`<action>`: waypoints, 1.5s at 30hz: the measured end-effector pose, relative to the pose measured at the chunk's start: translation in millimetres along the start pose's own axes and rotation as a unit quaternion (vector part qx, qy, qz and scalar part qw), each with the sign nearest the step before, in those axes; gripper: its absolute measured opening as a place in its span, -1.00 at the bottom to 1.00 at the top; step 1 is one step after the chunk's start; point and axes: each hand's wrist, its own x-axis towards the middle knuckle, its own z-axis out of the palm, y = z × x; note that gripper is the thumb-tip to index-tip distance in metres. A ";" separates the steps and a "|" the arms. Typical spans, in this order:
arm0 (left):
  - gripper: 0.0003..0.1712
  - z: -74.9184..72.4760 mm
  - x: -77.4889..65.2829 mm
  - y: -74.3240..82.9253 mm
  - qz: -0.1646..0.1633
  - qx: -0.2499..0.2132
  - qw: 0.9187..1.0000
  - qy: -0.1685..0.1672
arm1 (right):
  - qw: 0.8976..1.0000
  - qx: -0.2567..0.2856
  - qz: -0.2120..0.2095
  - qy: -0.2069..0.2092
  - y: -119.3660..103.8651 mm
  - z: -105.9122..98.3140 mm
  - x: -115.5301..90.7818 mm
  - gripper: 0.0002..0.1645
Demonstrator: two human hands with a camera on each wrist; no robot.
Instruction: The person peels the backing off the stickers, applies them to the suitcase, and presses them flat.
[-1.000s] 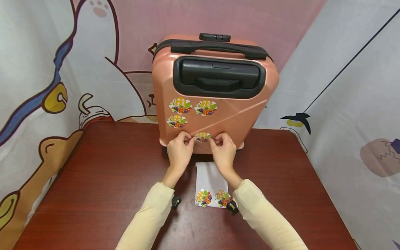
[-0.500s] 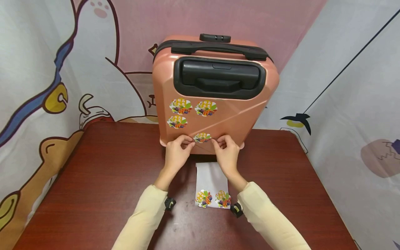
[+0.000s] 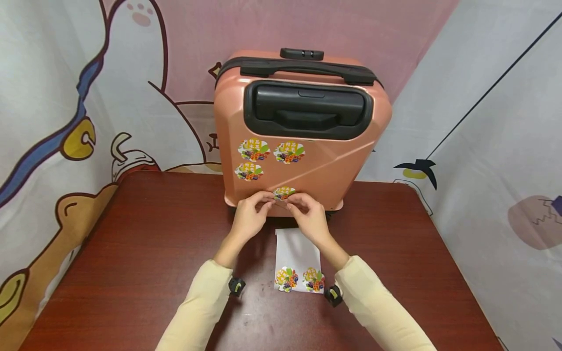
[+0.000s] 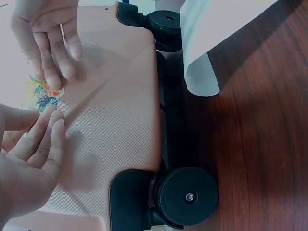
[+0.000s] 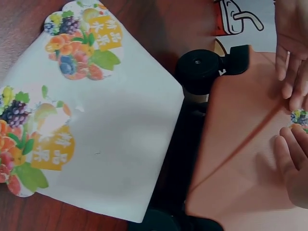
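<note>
Head view: cartoon-printed cloth (image 3: 333, 24), a brown table (image 3: 158, 253), a salmon-pink suitcase (image 3: 316, 170), a fruit sticker (image 3: 284, 193) at its lower front

The table has a reddish wood grain and spreads below the cloth. On it, near the far edge, the suitcase stands upright, its front towards the person. Set into its upper front is a dark handle recess (image 3: 309, 111). Pale yellow sleeves (image 3: 193, 307) reach in from the near edge.

A white sheet (image 3: 296, 248) lies on the table between the forearms, just before the suitcase; the left wrist view shows one edge curling up.

The left hand (image 3: 248, 219) and right hand (image 3: 312, 219) are both released, grasping nothing; their fingers are extended and slightly bent, the tips touching opposite edges of the fruit sticker, which lies against the suitcase.

Black wheels (image 4: 188, 195) show at the suitcase's base.

Three more stickers are on the suitcase: an upper pair (image 3: 289, 152) side by side, and a single one (image 3: 249, 171) under its left member. Two others (image 3: 287, 279) sit at the sheet's near end.
</note>
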 end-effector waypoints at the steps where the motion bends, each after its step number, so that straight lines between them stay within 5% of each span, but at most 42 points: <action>1: -0.82 -0.2 0.1 0.2 -0.003 -0.004 1.000 -0.002 | 1.000 0.007 0.004 -0.006 -2.1 -0.6 0.9 -0.86; 13: -0.82 0.2 0.6 -1.8 -0.008 -0.016 1.000 -0.007 | 0.996 0.074 -0.012 -0.039 -60.0 -10.8 12.1 -0.82; 28: -0.82 -0.3 0.8 -3.7 -0.011 -0.024 1.000 -0.012 | 0.996 0.050 0.033 -0.067 -30.8 -4.1 -0.8 -0.80; 45: -0.82 -0.8 1.9 -3.1 -0.009 -0.015 1.000 -0.013 | 0.995 0.076 -0.015 -0.058 -58.3 -9.8 12.3 -0.79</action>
